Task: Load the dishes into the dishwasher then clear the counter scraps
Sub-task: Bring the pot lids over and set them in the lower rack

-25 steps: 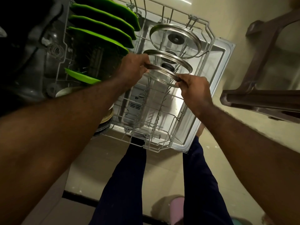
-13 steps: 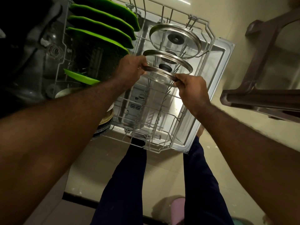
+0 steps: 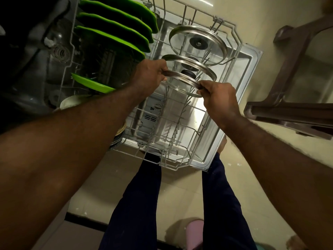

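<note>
Head view, placement: the left hand (image 3: 147,74) is pinching the near-left edge of the glass lid (image 3: 183,78); the right hand (image 3: 219,98) is gripping the opposite edge, fingers curled under the metal band; both hands are closed on the lid. The lid is sitting tilted on edge over the lower rack (image 3: 234,38), just in front of the middle lid (image 3: 198,66), with the large lid (image 3: 198,46) standing behind that. In my judgement the two-handed hold is keeping the disc steady while its lower rim is being guided between the tines. Whether that rim is already resting in the tines cannot be told.

The rack is lying drawn out over the open dishwasher door (image 3: 243,78). The green plates (image 3: 115,24) are standing on edge in its left part, so the lids are being lined up in the right-hand rows, likely to save room.

Head view, condition of the lid: it is showing clear glass inside a steel rim, with a black knob at the centre facing away from the person; the rack wires are showing through the glass; no residue is showing at this resolution.
</note>
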